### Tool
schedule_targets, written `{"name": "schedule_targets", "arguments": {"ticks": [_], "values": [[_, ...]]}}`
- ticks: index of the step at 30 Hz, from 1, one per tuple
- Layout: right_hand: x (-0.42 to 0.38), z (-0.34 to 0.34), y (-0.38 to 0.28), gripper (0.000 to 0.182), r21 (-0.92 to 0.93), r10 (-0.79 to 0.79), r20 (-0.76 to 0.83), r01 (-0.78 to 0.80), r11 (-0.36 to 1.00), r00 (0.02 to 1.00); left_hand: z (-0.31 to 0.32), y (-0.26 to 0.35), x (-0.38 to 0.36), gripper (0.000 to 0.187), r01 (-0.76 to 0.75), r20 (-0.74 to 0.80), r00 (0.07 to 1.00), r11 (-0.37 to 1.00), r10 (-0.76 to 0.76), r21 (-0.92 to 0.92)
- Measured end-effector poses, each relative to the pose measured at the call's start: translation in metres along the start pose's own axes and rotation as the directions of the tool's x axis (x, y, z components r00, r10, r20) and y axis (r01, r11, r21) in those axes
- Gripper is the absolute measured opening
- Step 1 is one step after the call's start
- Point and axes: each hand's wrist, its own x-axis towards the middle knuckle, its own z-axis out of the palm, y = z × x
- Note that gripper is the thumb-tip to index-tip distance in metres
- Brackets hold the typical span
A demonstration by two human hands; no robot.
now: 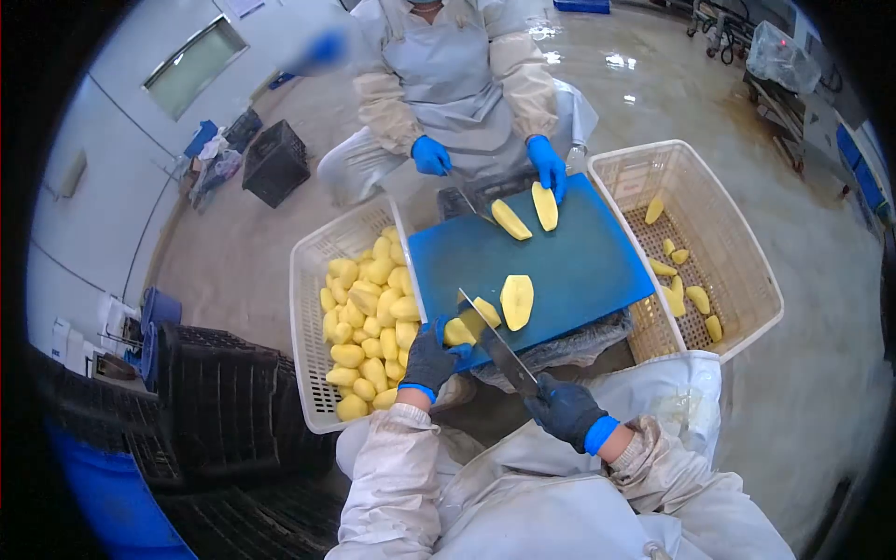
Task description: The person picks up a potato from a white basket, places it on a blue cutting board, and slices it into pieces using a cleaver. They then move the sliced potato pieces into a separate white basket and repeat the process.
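My right hand (565,411), in a dark glove with a blue cuff, is closed round the handle of a knife (504,350). The broad blade slants up and left over the near left part of the blue cutting board (569,252). My left hand (429,362), gloved alike, holds a peeled potato (457,331) at the board's left edge, left of the blade. Just right of the blade lies a smaller potato piece (486,312). A larger potato piece (517,301) rests flat beside it, pale cut face up.
A white crate (303,327) heaped with peeled potatoes stands left of the board. Another crate (747,252) with several pieces stands right. Opposite, a co-worker (448,84) in blue gloves has a knife and two potato pieces. Black crates (224,401) stand lower left.
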Motion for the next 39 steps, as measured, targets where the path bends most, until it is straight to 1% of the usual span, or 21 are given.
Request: {"name": "schedule_targets", "arguments": {"ticks": [6, 8, 9, 11, 17, 18, 19, 20, 21, 22, 23, 25, 26, 27, 28, 29, 30, 32, 33, 36, 39], "values": [[0.009, -0.011, -0.005, 0.029, 0.114, 0.069, 0.109, -0.082, 0.99, 0.992, 0.002, -0.006, -0.001, 0.061, 0.005, 0.009, 1.0, 0.999, -0.006, 0.039], [0.011, -0.015, -0.003, 0.028, 0.064, -0.03, 0.102, 0.023, 0.998, 0.994, -0.007, 0.008, 0.0, 0.061, 0.017, 0.049, 0.999, 1.0, -0.017, 0.015], [0.012, -0.02, -0.006, 0.028, 0.059, -0.022, 0.104, 0.016, 0.998, 0.994, -0.01, 0.012, 0.002, 0.061, 0.027, 0.085, 0.996, 1.0, -0.027, -0.003], [0.016, -0.03, -0.016, 0.026, 0.203, 0.13, 0.27, -0.189, 0.961, 0.954, -0.003, 0.006, 0.002, 0.059, -0.01, 0.056, 0.998, 0.999, 0.008, 0.035], [0.039, -0.028, -0.021, 0.026, 0.174, 0.266, 0.404, -0.359, 0.917, 0.875, 0.008, 0.009, 0.001, 0.058, -0.127, 0.023, 0.992, 0.987, 0.125, 0.095], [0.045, -0.016, -0.017, 0.026, 0.176, 0.26, 0.411, -0.355, 0.918, 0.874, 0.01, 0.011, -0.001, 0.058, -0.156, 0.015, 0.988, 0.982, 0.155, 0.109], [0.053, 0.005, -0.006, 0.026, 0.038, 0.137, 0.268, -0.153, 0.987, 0.954, 0.013, 0.01, -0.002, 0.06, -0.108, 0.045, 0.994, 0.984, 0.102, 0.141], [0.06, 0.02, -0.001, 0.026, -0.126, -0.022, 0.134, 0.039, 0.991, 0.991, 0.01, 0.01, -0.003, 0.06, -0.112, 0.045, 0.993, 0.982, 0.106, 0.153], [0.065, 0.029, -0.004, 0.026, -0.117, -0.032, 0.131, 0.048, 0.992, 0.991, 0.007, 0.011, -0.004, 0.061, -0.075, 0.019, 0.997, 0.992, 0.073, 0.097], [0.067, 0.04, -0.009, 0.025, -0.204, -0.023, 0.101, 0.043, 0.978, 0.995, 0.004, 0.01, -0.009, 0.063, -0.039, 0.002, 0.999, 0.998, 0.038, 0.042], [0.067, 0.046, -0.013, 0.025, -0.287, -0.016, 0.063, 0.033, 0.957, 0.998, 0.004, 0.004, -0.015, 0.063, -0.048, 0.006, 0.999, 0.997, 0.047, 0.06], [0.056, 0.05, -0.012, 0.029, -0.323, -0.074, 0.076, 0.095, 0.942, 0.994, 0.007, -0.013, -0.03, 0.07, 0.195, -0.006, 0.979, 0.952, -0.202, -0.238], [0.051, 0.05, -0.01, 0.033, -0.373, -0.123, 0.108, 0.155, 0.915, 0.987, 0.008, -0.02, -0.034, 0.07, 0.198, -0.013, 0.979, 0.953, -0.206, -0.229], [0.044, 0.044, -0.011, 0.033, -0.368, -0.131, 0.122, 0.167, 0.915, 0.984, 0.009, -0.022, -0.042, 0.069, 0.237, -0.008, 0.966, 0.902, -0.257, -0.362], [0.036, 0.03, -0.016, 0.031, -0.297, -0.081, 0.104, 0.109, 0.949, 0.991, 0.012, -0.026, -0.051, 0.069, 0.269, -0.001, 0.951, 0.828, -0.309, -0.491], [0.028, 0.019, -0.017, 0.028, -0.228, -0.03, 0.088, 0.049, 0.972, 0.996, 0.027, -0.046, -0.058, 0.065, 0.219, -0.031, 0.953, 0.754, -0.302, -0.619], [0.022, 0.011, -0.013, 0.028, -0.235, -0.04, 0.097, 0.062, 0.97, 0.994, 0.025, -0.043, -0.06, 0.065, 0.218, -0.043, 0.949, 0.751, -0.311, -0.623], [0.011, -0.002, -0.001, 0.03, -0.104, -0.098, -0.019, 0.096, 0.99, 0.995, 0.019, -0.034, -0.06, 0.064, 0.226, 0.027, 0.947, 0.6, -0.321, -0.768], [0.007, -0.009, 0.002, 0.03, -0.11, -0.103, -0.016, 0.101, 0.989, 0.995, 0.021, -0.035, -0.062, 0.063, 0.236, 0.026, 0.935, 0.567, -0.354, -0.789], [-0.006, -0.019, 0.007, 0.029, -0.12, -0.034, -0.029, 0.03, 0.992, 0.999, 0.026, -0.042, -0.062, 0.065, 0.175, -0.029, 0.951, 0.615, -0.307, -0.769], [-0.021, -0.018, 0.015, 0.028, -0.048, -0.008, -0.105, 0.003, 0.999, 0.994, 0.019, -0.033, -0.062, 0.065, 0.217, 0.022, 0.943, 0.565, -0.332, -0.796]]}}
